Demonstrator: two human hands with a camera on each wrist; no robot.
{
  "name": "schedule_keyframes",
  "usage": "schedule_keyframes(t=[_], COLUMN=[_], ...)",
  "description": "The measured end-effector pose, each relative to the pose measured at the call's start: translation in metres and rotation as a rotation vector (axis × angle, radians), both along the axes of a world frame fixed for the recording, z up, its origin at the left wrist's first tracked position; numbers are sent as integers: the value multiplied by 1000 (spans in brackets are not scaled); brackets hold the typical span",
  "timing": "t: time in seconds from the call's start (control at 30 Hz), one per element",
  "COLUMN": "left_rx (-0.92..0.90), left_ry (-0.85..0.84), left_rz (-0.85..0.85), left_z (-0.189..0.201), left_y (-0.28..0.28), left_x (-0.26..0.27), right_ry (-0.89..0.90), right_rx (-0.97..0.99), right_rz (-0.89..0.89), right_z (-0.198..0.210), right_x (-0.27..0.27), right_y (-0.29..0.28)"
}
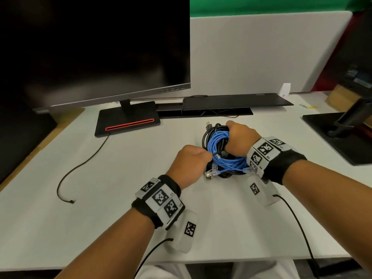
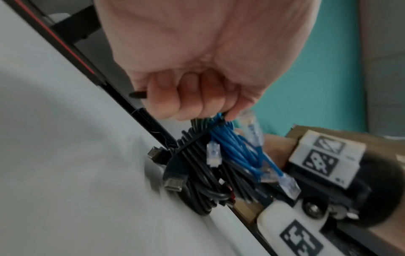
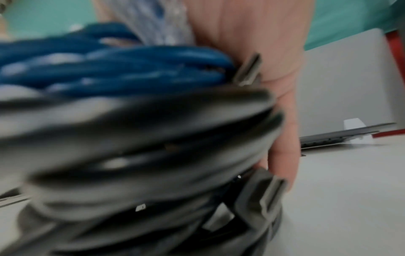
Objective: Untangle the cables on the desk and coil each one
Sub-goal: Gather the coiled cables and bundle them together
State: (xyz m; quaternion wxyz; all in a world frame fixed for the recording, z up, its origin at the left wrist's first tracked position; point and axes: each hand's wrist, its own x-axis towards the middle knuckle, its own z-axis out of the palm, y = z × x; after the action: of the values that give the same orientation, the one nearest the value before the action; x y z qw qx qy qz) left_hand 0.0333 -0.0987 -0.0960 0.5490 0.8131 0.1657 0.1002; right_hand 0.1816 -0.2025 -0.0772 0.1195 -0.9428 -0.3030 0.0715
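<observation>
Both hands' fingers curled: right hand (image 1: 240, 137) round cable bundle (image 1: 218, 144), left hand (image 1: 188, 164) pinching its tie (image 2: 198, 138).

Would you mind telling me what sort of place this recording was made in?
Most likely an office workstation: a white desk with a monitor on its stand, a closed laptop, and a grey partition behind.

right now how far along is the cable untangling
Early. Nothing looks done: the blue cable and black cables sit bundled together, with a black tie round them. In hand: the right hand grips the bundle's far side on the desk, while the left hand pinches at the tie. Left: freeing the tie, separating blue from black, and coiling each alone.
</observation>
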Motion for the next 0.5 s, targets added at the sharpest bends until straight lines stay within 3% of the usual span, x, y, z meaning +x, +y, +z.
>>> schedule_keyframes(t=[0.27,0.5], left_rx=[94,323], left_ry=[-138,-21], left_rz=[-54,-80], left_z=[-3,2], left_y=[-3,18], left_x=[-8,-16], right_ry=[-37,-13], right_rx=[-76,-44], right_rz=[-34,-110], right_z=[-6,-5], right_x=[-6,-6], right_y=[10,11])
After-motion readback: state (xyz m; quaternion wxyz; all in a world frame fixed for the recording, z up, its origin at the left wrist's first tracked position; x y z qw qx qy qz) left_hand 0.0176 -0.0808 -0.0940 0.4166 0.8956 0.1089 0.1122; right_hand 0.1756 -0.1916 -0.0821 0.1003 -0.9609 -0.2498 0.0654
